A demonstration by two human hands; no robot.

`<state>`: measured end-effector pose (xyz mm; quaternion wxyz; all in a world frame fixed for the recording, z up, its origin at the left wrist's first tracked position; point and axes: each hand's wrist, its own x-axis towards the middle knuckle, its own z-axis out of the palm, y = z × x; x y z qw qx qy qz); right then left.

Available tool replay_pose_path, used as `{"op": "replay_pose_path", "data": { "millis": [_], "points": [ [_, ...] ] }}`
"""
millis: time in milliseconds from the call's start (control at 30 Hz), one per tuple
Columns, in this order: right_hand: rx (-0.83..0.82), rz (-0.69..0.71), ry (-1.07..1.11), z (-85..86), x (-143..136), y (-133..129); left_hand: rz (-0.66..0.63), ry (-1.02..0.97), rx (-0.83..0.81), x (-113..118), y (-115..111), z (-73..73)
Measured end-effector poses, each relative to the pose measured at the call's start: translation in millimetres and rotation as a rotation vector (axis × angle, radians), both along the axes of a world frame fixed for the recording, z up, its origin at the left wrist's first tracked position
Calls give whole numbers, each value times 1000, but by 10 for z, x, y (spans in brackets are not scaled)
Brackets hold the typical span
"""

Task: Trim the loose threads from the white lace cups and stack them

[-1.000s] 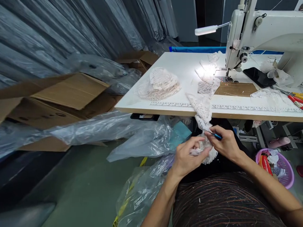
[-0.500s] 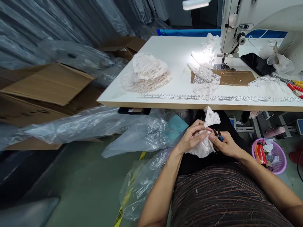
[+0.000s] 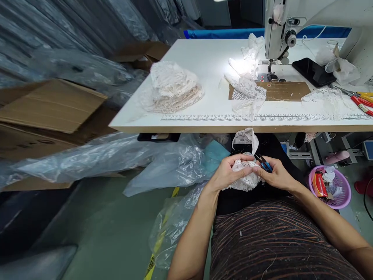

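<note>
Over my lap, below the table's front edge, my left hand [image 3: 231, 171] pinches a piece of white lace [image 3: 244, 182] between thumb and fingers. A loop of the lace rises above the fingers toward the table edge. My right hand [image 3: 275, 174] is closed around small blue-handled thread snips [image 3: 265, 165], their dark blades pointing up and left. The thumb and fingertip of that hand also touch the lace, close to my left thumb. Part of the snips is hidden inside the palm.
On the white table [image 3: 210, 58] lie a lace pile [image 3: 175, 89], more lace [image 3: 247, 87] by the sewing machine [image 3: 274, 35], a black phone [image 3: 313, 72] and red-handled pliers [image 3: 361, 105]. A purple basket [image 3: 346, 194] stands right; cardboard boxes [image 3: 52, 105] and plastic sheeting [image 3: 96, 155] are left.
The lace strip above my fingers has turned from a flat flap into an open loop. My hands have come closer together at the lace. The view has shifted slightly.
</note>
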<state>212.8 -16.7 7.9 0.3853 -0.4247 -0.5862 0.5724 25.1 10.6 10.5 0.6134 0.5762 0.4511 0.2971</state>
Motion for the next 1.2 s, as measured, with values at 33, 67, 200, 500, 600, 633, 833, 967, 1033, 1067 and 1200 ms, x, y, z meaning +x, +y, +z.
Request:
{"op": "replay_pose_path", "data": {
  "millis": [33, 67, 200, 500, 600, 633, 833, 967, 1033, 1067, 1200],
  "points": [
    [16, 15, 3, 0, 2, -4, 6, 1, 0, -2, 0, -1],
    [34, 23, 3, -3, 4, -7, 14, -7, 6, -4, 1, -1],
    [92, 2, -57, -25, 17, -7, 36, -52, 36, -10, -2, 3],
    [283, -69, -372, -25, 121, 68, 150, 8, 28, 18, -11, -25],
    [341, -35, -464, -30, 86, 142, 132, 27, 48, 6, -12, -8],
    [356, -33, -492, -32, 68, 166, 123, 32, 57, 4, -11, -1],
    [352, -56, -545, -29, 36, 198, 114, 21, 73, -2, -10, 24],
    [359, -39, -507, -8, 81, 138, 110, -6, 36, -3, -12, 47],
    [385, -26, -519, 3, 77, 126, 98, -23, 39, 1, -12, 51],
    [399, -19, -532, 5, 65, 125, 95, -23, 44, 2, -12, 49],
    [433, -5, -623, -17, 8, 124, 115, 15, 39, 2, -13, 17]
  ]
}}
